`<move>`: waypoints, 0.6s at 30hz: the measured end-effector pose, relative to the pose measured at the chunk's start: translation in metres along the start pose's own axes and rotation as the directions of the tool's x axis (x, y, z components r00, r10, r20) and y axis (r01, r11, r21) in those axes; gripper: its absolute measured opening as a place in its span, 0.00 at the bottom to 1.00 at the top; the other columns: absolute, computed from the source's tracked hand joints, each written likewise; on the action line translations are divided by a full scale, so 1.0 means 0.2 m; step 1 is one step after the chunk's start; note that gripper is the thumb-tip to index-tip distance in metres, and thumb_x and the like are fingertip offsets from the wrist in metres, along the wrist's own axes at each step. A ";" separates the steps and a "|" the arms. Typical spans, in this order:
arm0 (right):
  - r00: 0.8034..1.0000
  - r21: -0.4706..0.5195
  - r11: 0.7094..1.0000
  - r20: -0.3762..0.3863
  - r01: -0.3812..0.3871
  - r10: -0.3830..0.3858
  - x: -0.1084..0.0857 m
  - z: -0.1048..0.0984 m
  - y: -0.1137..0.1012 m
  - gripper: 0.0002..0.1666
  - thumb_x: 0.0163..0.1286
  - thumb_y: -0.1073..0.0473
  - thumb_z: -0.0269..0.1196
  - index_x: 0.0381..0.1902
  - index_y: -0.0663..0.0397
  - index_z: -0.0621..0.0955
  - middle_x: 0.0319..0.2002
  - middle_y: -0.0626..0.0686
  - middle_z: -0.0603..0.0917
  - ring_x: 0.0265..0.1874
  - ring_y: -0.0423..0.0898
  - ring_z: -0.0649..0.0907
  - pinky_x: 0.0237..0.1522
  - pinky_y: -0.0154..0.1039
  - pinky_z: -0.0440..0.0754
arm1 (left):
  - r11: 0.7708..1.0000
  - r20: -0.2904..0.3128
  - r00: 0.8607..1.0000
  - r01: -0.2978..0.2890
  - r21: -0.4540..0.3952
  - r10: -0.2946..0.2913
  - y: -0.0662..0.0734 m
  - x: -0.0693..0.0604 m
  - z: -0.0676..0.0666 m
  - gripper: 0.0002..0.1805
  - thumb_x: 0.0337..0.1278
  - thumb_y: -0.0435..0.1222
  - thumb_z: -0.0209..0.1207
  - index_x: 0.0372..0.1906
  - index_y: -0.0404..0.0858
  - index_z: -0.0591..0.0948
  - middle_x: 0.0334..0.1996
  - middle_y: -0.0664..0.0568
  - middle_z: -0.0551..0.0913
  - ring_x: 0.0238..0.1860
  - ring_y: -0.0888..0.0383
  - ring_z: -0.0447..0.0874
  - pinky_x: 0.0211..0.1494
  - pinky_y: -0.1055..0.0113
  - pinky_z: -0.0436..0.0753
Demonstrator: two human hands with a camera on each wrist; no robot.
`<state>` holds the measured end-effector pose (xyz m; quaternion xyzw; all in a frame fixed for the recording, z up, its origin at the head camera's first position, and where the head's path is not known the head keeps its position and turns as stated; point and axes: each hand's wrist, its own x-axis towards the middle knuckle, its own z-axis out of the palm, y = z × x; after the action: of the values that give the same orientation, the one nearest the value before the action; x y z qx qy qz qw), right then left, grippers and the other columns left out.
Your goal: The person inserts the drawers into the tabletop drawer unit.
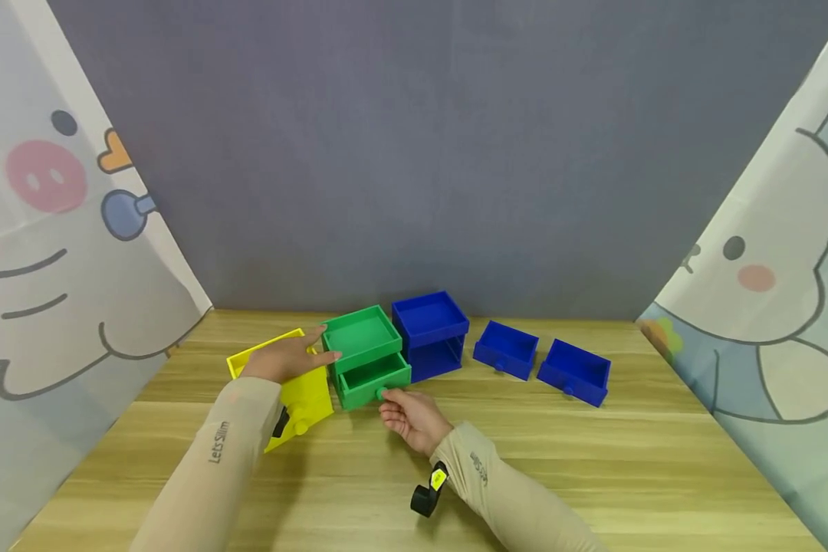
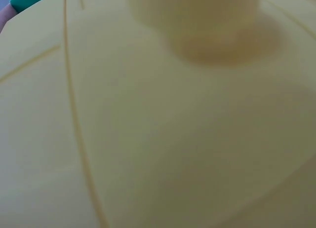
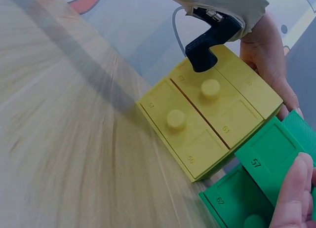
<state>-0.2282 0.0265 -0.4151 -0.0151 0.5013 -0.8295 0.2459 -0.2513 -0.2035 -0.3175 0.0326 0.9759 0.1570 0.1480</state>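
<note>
A green cabinet [image 1: 361, 343] stands in the middle, one green drawer [image 1: 375, 383] partly out. Thumb and fingers of my right hand [image 1: 417, 420] pinch the round knob at its front. In the right wrist view the green drawer front [image 3: 272, 148] juts out over a lower one. My left hand [image 1: 283, 359] reaches over the yellow cabinet [image 1: 310, 400], spread fingers touching the green cabinet's left edge. The left wrist view shows only a blurred, pale yellow surface [image 2: 148, 129] close up.
Right of the green one stands a blue cabinet [image 1: 431, 318] with an open front. Two blue drawers, one nearer [image 1: 506, 349] and one farther right [image 1: 575, 372], lie on the wooden table [image 1: 662, 460]. A grey panel [image 1: 414, 153] rises behind.
</note>
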 end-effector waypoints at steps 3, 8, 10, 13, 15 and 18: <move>1.000 0.006 1.000 -0.012 0.011 -0.011 0.01 0.01 0.00 0.15 0.70 0.68 0.54 0.22 0.54 0.79 0.17 0.44 0.80 0.15 0.32 0.78 0.21 0.23 0.77 | 1.000 -0.003 1.000 -0.004 -0.005 0.004 0.00 0.00 0.00 0.50 0.56 0.71 0.43 0.77 0.47 0.49 0.66 0.33 0.65 0.60 0.34 0.69 0.54 0.40 0.72; 1.000 -0.001 1.000 -0.023 0.017 -0.017 0.03 0.02 0.00 0.15 0.69 0.68 0.54 0.22 0.56 0.78 0.16 0.45 0.80 0.15 0.32 0.78 0.21 0.23 0.77 | 1.000 0.002 1.000 -0.001 -0.008 0.001 -0.01 0.00 0.00 0.50 0.56 0.71 0.43 0.77 0.47 0.49 0.66 0.34 0.65 0.60 0.34 0.69 0.54 0.40 0.72; 1.000 -0.006 1.000 -0.018 0.021 -0.021 0.03 0.02 0.00 0.16 0.70 0.68 0.54 0.21 0.56 0.78 0.16 0.45 0.80 0.15 0.32 0.79 0.21 0.23 0.77 | 1.000 0.000 1.000 0.000 -0.007 0.000 0.00 0.00 0.00 0.49 0.57 0.70 0.43 0.77 0.47 0.49 0.66 0.34 0.65 0.60 0.34 0.69 0.54 0.40 0.72; 1.000 -0.005 1.000 -0.018 0.023 -0.023 0.04 0.02 0.00 0.17 0.70 0.67 0.54 0.20 0.55 0.79 0.16 0.44 0.80 0.15 0.32 0.79 0.21 0.23 0.77 | 1.000 -0.006 1.000 -0.004 -0.008 0.004 0.00 0.00 0.01 0.49 0.58 0.69 0.44 0.77 0.47 0.49 0.66 0.34 0.66 0.60 0.34 0.69 0.54 0.41 0.72; 0.999 -0.002 1.000 -0.021 0.024 -0.024 0.05 0.02 0.00 0.17 0.70 0.67 0.54 0.20 0.55 0.79 0.16 0.44 0.80 0.15 0.32 0.79 0.22 0.23 0.77 | 1.000 -0.009 1.000 -0.006 -0.008 0.006 0.00 0.00 0.01 0.48 0.59 0.69 0.44 0.77 0.47 0.50 0.66 0.34 0.66 0.60 0.35 0.70 0.54 0.41 0.72; 0.999 0.003 1.000 -0.031 0.017 -0.017 0.05 0.03 0.00 0.18 0.70 0.67 0.54 0.19 0.55 0.79 0.16 0.44 0.80 0.15 0.32 0.79 0.22 0.23 0.77 | 1.000 -0.011 1.000 -0.008 -0.005 0.008 0.00 0.00 0.01 0.48 0.59 0.68 0.44 0.77 0.47 0.50 0.66 0.34 0.66 0.61 0.35 0.69 0.55 0.41 0.72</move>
<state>-0.2361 0.0173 -0.4151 -0.0063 0.5033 -0.8326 0.2310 -0.2500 -0.2029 -0.3189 0.0355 0.9762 0.1601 0.1422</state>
